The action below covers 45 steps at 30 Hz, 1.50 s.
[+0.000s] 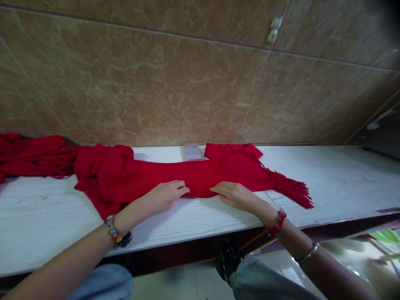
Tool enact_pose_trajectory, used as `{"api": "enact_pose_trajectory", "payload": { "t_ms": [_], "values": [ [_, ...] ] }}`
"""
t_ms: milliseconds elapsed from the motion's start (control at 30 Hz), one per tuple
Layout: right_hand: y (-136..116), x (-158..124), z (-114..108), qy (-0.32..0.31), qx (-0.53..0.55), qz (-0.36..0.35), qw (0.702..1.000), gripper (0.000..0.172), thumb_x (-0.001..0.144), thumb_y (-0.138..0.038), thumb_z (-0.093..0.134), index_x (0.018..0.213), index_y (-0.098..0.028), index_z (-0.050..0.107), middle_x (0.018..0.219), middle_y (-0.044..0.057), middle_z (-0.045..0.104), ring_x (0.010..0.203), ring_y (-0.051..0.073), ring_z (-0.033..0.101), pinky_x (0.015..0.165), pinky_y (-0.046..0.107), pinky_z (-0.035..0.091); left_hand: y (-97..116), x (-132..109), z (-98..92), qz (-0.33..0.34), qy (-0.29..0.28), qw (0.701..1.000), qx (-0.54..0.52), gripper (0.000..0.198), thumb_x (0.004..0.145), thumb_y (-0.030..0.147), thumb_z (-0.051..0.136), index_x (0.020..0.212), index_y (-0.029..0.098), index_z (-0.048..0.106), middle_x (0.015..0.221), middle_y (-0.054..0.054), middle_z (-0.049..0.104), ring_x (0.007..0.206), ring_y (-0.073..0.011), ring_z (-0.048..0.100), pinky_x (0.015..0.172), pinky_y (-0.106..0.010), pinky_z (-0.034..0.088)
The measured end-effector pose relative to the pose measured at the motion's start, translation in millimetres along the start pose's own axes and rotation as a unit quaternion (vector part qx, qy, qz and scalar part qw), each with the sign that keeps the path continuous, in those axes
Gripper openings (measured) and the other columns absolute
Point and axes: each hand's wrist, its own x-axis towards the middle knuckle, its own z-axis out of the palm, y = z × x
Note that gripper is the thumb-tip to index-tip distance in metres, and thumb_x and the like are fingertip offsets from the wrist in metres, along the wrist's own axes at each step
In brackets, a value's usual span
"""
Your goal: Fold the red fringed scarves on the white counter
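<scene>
A red scarf [125, 177] lies along the white bench [343, 179], stretched from left to right close to the wall [187, 83]. Its left part is bunched in loose folds and runs out of the picture at the left edge. Its right end is folded back near the wall, and the fringe [293, 192] spreads on the bench toward the right.

The 2 hands rest on the near edge of the scarf, in its middle part, with a small gap between their fingertips. The left hand [167, 195] lies palm down, fingers straight and close together, pointing right; it presses on the cloth and grips nothing. A ring [178, 182] is on 1 finger, and a bead bracelet [113, 229] is on the wrist. The right hand [236, 195] is also flat and opened out, fingers pointing left, on top of the cloth without closing around it. A red cord [279, 221] is around its wrist and a thin bangle [309, 252] sits further up the arm.

Behind the scarf, touching the wall, stands a small blurred thing [193, 152]; I cannot tell what it is. Under the bench edge the knees in jeans [103, 283] and a black shoe [226, 255] show.
</scene>
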Motion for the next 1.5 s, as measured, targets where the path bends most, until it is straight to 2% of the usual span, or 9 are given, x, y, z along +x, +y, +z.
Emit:
{"api": "enact_pose_trajectory", "payload": {
  "t_ms": [100, 200, 400, 633, 767, 967, 1100, 1267, 1500],
  "values": [
    [-2.2, 0.8, 0.3, 0.011, -0.018, 0.003, 1.0, 0.029, 0.082, -0.016, 0.047, 0.109, -0.017, 0.056, 0.097, 0.009, 0.065, 0.089, 0.019, 0.06, 0.076, 0.032, 0.049, 1.6, 3.3, 4.1, -0.016, 0.013, 1.0, 0.006, 0.023, 0.083, 0.012, 0.044, 0.1, 0.018, 0.057, 0.092, -0.006, 0.058, 0.084, -0.0171, 0.056, 0.07, -0.026, 0.046],
    [-4.3, 4.6, 1.9, 0.026, -0.027, 0.004, 0.999, 0.028, 0.081, -0.024, 0.053, 0.107, -0.016, 0.057, 0.099, 0.011, 0.064, 0.091, 0.021, 0.059, 0.077, 0.034, 0.048, 3.1, 6.4, 6.5, -0.022, 0.031, 0.999, 0.002, 0.02, 0.085, 0.014, 0.042, 0.092, 0.019, 0.06, 0.087, -0.004, 0.058, 0.079, -0.0152, 0.056, 0.066, -0.024, 0.045],
    [-2.2, 8.3, 6.3, 0.027, -0.089, 0.013, 0.996, 0.017, 0.083, -0.017, 0.048, 0.092, -0.016, 0.063, 0.086, 0.008, 0.065, 0.077, 0.018, 0.059, 0.069, 0.03, 0.047, 1.7, 8.2, 8.7, -0.051, 0.073, 0.996, 0.016, 0.02, 0.084, 0.012, 0.041, 0.091, 0.018, 0.06, 0.084, -0.003, 0.056, 0.072, -0.0135, 0.055, 0.06, -0.022, 0.043],
    [-0.2, 6.8, 2.0, 0.058, -0.11, 0.003, 0.992, 0.023, 0.085, -0.013, 0.044, 0.074, -0.016, 0.064, 0.068, 0.005, 0.059, 0.064, 0.014, 0.051, 0.06, 0.025, 0.039, 1.3, 7.1, 9.8, -0.008, 0.105, 0.993, 0.048, 0.02, 0.081, 0.009, 0.042, 0.085, 0.017, 0.06, 0.081, -0.004, 0.054, 0.074, -0.0146, 0.052, 0.063, -0.024, 0.042],
    [1.5, 5.0, 3.1, 0.06, -0.099, -0.016, 0.993, 0.023, 0.085, -0.014, 0.044, 0.073, -0.015, 0.064, 0.067, 0.005, 0.057, 0.065, 0.014, 0.05, 0.061, 0.025, 0.037, 1.6, 5.6, 9.4, 0.03, 0.066, 0.997, 0.006, 0.023, 0.078, 0.007, 0.045, 0.09, 0.019, 0.06, 0.083, -0.002, 0.054, 0.076, -0.0142, 0.052, 0.068, -0.024, 0.042],
    [1.3, 3.3, 3.3, 0.011, -0.047, -0.028, 0.998, 0.022, 0.085, -0.016, 0.044, 0.088, -0.017, 0.066, 0.077, 0.006, 0.06, 0.07, 0.014, 0.052, 0.061, 0.024, 0.04, -1.6, 3.8, 6.0, 0.048, 0.027, 0.994, -0.096, 0.029, 0.078, 0.01, 0.047, 0.102, 0.021, 0.059, 0.09, -0.002, 0.053, 0.079, -0.0126, 0.051, 0.072, -0.022, 0.041],
    [0.2, 3.4, 0.8, 0.015, -0.001, -0.02, 1.0, 0.021, 0.081, -0.016, 0.049, 0.091, -0.017, 0.067, 0.086, 0.007, 0.062, 0.079, 0.016, 0.055, 0.072, 0.029, 0.044, -1.6, 3.4, 2.0, 0.07, 0.027, 0.985, -0.156, 0.023, 0.079, 0.013, 0.049, 0.098, 0.019, 0.061, 0.092, -0.003, 0.054, 0.087, -0.0135, 0.05, 0.083, -0.024, 0.039],
    [-0.1, 5.9, -0.7, 0.0, 0.123, -0.04, 0.992, 0.018, 0.08, -0.017, 0.052, 0.089, -0.016, 0.068, 0.093, 0.008, 0.063, 0.088, 0.016, 0.056, 0.08, 0.028, 0.045, -0.3, 3.1, -1.8, 0.08, 0.014, 0.968, -0.237, 0.022, 0.081, 0.015, 0.046, 0.095, 0.018, 0.063, 0.103, -0.005, 0.053, 0.096, -0.0129, 0.049, 0.091, -0.024, 0.035],
    [0.3, 9.3, -1.9, -0.028, 0.19, -0.004, 0.981, 0.019, 0.083, -0.022, 0.05, 0.085, -0.017, 0.068, 0.092, 0.008, 0.064, 0.087, 0.015, 0.058, 0.078, 0.028, 0.048, 1.2, 8.7, 4.6, 0.043, 0.03, 0.972, -0.229, 0.027, 0.087, 0.015, 0.035, 0.093, 0.014, 0.061, 0.098, -0.007, 0.056, 0.094, -0.0131, 0.051, 0.089, -0.024, 0.037]
  ]
}}
